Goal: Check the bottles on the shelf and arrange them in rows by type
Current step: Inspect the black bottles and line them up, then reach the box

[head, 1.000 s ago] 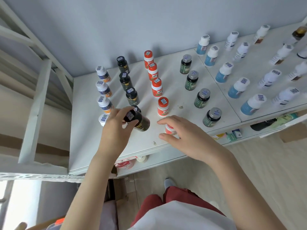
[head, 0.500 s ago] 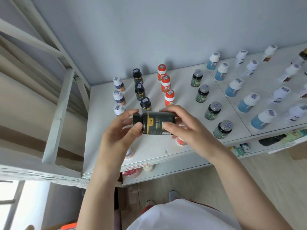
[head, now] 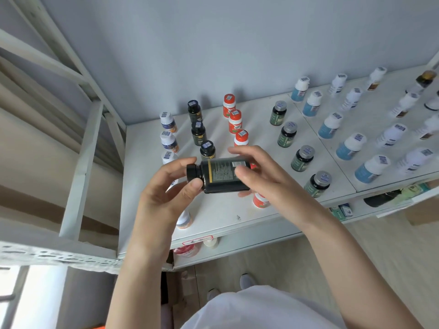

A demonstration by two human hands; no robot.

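A black bottle (head: 221, 175) with a gold band lies sideways in the air above the white shelf (head: 213, 210), its cap pointing left. My left hand (head: 166, 188) pinches its cap end and my right hand (head: 259, 176) grips its base end. Behind it stand rows by type: white-capped bottles (head: 168, 122), black bottles (head: 198, 132), orange bottles (head: 234, 121), green bottles with grey caps (head: 287, 134) and blue bottles with white caps (head: 330, 125). An orange bottle (head: 260, 200) shows under my right hand.
White bottles (head: 392, 135) stand in rows on the right shelf panel. A white metal frame (head: 80, 167) rises at the left. Below the shelf edge a lower shelf holds small boxes (head: 342, 210) and a dark item (head: 380, 198). A white-capped bottle (head: 184, 220) stands under my left wrist.
Both hands have lifted the black bottle off the shelf and turned it on its side; my right hand left the orange bottle and took the black bottle's base. The label now faces me.
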